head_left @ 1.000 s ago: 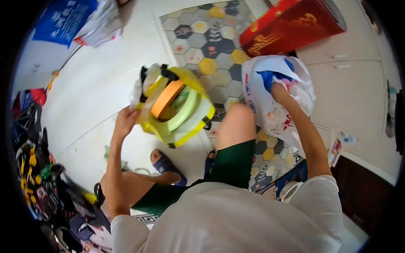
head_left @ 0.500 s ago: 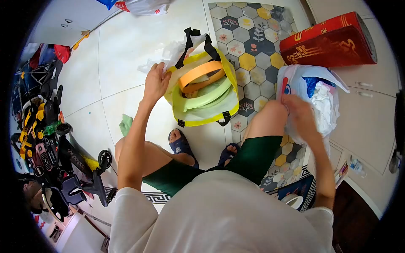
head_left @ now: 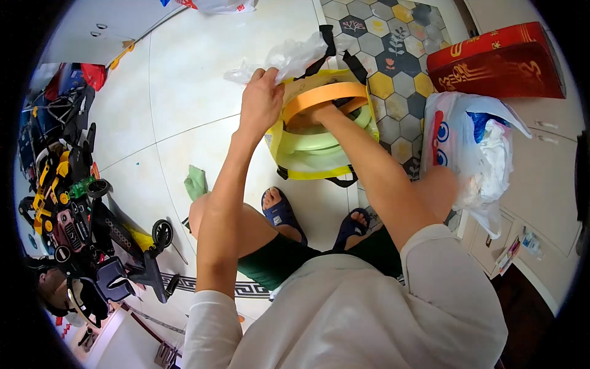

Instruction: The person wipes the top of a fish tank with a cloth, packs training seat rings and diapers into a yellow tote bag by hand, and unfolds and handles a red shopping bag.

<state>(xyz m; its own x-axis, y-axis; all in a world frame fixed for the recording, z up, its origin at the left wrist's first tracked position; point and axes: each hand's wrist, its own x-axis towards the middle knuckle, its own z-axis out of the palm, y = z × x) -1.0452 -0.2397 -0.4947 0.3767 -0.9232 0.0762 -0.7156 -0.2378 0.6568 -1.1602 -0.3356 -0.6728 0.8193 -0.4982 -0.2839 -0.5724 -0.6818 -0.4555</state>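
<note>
A yellow-edged tote bag (head_left: 319,174) with black handles stands on the tiles before my feet. My left hand (head_left: 263,101) is closed on its left rim, beside crumpled clear plastic (head_left: 292,56). Inside the bag, my right hand (head_left: 321,113) reaches under an orange ring (head_left: 332,92); its fingers are hidden. Light green curved pieces (head_left: 307,141) lie below the ring, close to my right wrist.
To the right, a white plastic bag (head_left: 455,147) stuffed with white and blue items leans by cabinets. Behind it lies a red box (head_left: 495,61). A hexagon-patterned mat (head_left: 393,86) runs along the right. Toys and a scooter (head_left: 117,240) crowd the left. A green cloth (head_left: 196,181) lies near my left knee.
My right hand has moved left from the white plastic bag into the tote bag. The orange ring has tilted and risen slightly. My left hand stays at the tote's rim.
</note>
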